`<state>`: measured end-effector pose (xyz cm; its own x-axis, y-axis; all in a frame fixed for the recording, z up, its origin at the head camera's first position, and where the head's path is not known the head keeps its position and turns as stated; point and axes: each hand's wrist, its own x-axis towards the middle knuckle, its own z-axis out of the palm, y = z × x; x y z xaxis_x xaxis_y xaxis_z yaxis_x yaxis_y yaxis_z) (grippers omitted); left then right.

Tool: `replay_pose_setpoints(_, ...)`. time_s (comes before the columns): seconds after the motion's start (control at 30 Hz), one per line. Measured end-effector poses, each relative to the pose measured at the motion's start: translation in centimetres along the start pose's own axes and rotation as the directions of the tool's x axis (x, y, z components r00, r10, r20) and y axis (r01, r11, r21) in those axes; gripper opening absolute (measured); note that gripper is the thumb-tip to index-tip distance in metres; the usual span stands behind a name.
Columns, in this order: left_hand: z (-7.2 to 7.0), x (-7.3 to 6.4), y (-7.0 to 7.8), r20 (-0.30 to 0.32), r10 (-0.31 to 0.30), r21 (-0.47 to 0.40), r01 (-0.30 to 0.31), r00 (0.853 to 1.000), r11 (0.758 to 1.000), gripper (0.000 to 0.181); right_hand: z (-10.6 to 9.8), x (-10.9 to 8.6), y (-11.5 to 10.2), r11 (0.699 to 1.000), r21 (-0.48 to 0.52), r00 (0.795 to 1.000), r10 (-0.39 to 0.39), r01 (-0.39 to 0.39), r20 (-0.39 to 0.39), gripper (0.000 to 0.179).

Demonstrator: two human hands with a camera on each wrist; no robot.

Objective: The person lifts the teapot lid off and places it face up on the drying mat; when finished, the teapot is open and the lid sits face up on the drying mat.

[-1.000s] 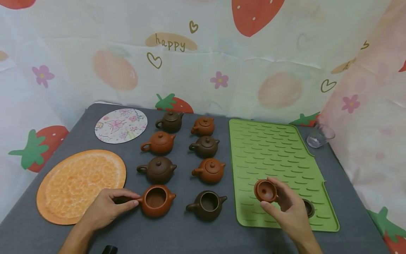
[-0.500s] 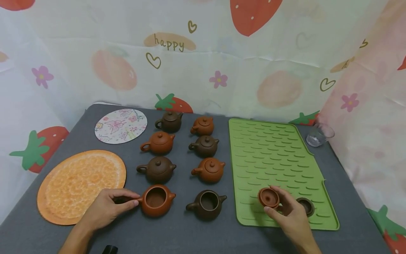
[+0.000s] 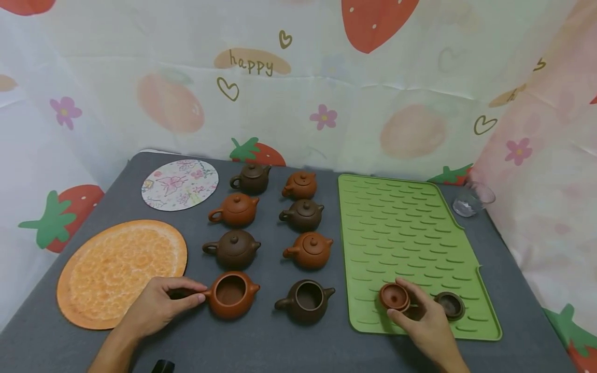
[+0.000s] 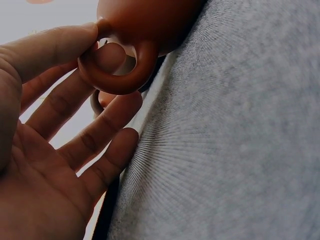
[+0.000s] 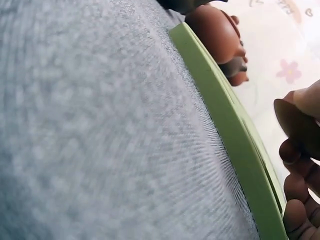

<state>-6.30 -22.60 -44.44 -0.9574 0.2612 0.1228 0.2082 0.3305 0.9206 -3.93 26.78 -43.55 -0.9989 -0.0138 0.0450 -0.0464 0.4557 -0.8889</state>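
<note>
Looking over the grey table (image 3: 261,349), find the green mat (image 3: 401,228) at three o'clock: could easily upset a small piece on its ribbed surface, for want of a flat seat.

At four o'clock, see the right hand (image 3: 426,321), with a closed grip on a reddish lid (image 3: 394,297), hollow side up, over the near part of the mat; cannot tell whether touching the mat or just above. At eight o'clock, see the left hand (image 3: 158,305), pinching the uncovered orange-red teapot (image 3: 233,298) by its handle (image 4: 120,86).

Might tilt or skid that pot by tugging there, with no support on the spout side. Might then jar the uncovered dark teapot (image 3: 307,304), at three o'clock from it.

Likeliest mishap, judging by the narrow pinch: losing the reddish lid from thumb and fingers and chipping its edge. Could also, by drifting toward three o'clock, clack it against the dark lid (image 3: 450,305), lying upturned on the mat near the fingers.
</note>
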Motion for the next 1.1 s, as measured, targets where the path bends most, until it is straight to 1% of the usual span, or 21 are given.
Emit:
replay_pose_setpoints(0.13, 0.0, 0.0, 0.1, 0.002, -0.004, 0.001, 0.004, 1.0, 1.0, 0.013, 0.0, 0.1, 0.3, 0.999, -0.028, 0.999, 0.029, -0.028, 0.016, 0.061)
replay_pose_setpoints(0.3, 0.0, 0.1, 0.1, 0.0, -0.007, 0.012, 0.007, 1.0, 1.0, 0.014, 0.0, 0.3, 0.3, 0.995, -0.038, 0.994, 0.099, -0.097, 0.05, 0.062)
replay_pose_setpoints(0.37, 0.0, 0.0, 0.1, -0.001, -0.007, 0.017, 0.007, 1.0, 1.0, 0.014, 0.1, 0.4, 0.3, 0.992, -0.05, 0.992, 0.116, -0.113, 0.055, 0.062)
replay_pose_setpoints(0.47, 0.1, 0.0, 0.1, 0.0, -0.01, 0.019, 0.01, 1.0, 1.0, 0.014, 0.1, 0.4, 0.4, 0.992, -0.075, 0.993, 0.11, -0.106, 0.053, 0.063)
replay_pose_setpoints(0.7, 0.2, 0.0, 0.2, -0.009, -0.013, 0.026, 0.013, 1.0, 1.0, 0.014, 0.1, 0.2, 0.2, 0.985, -0.162, 0.996, 0.07, -0.061, 0.054, 0.065)
replay_pose_setpoints(0.8, 0.2, 0.0, 0.4, -0.008, -0.015, 0.026, 0.015, 1.0, 1.0, 0.014, 0.0, 0.2, 0.1, 0.984, -0.171, 0.997, 0.058, -0.047, 0.058, 0.066)
replay_pose_setpoints(1.0, 0.2, 0.0, 0.9, -0.01, -0.041, 0.042, 0.041, 0.999, 0.998, 0.018, -0.2, 0.2, -0.1, 0.986, -0.157, 0.995, 0.072, -0.06, 0.069, 0.066)
replay_pose_setpoints(1.1, 0.1, 0.2, 1.3, -0.008, -0.032, 0.033, 0.033, 0.999, 0.999, 0.021, -0.5, 0.2, -0.3, 0.984, -0.17, 0.995, 0.063, -0.049, 0.082, 0.067)
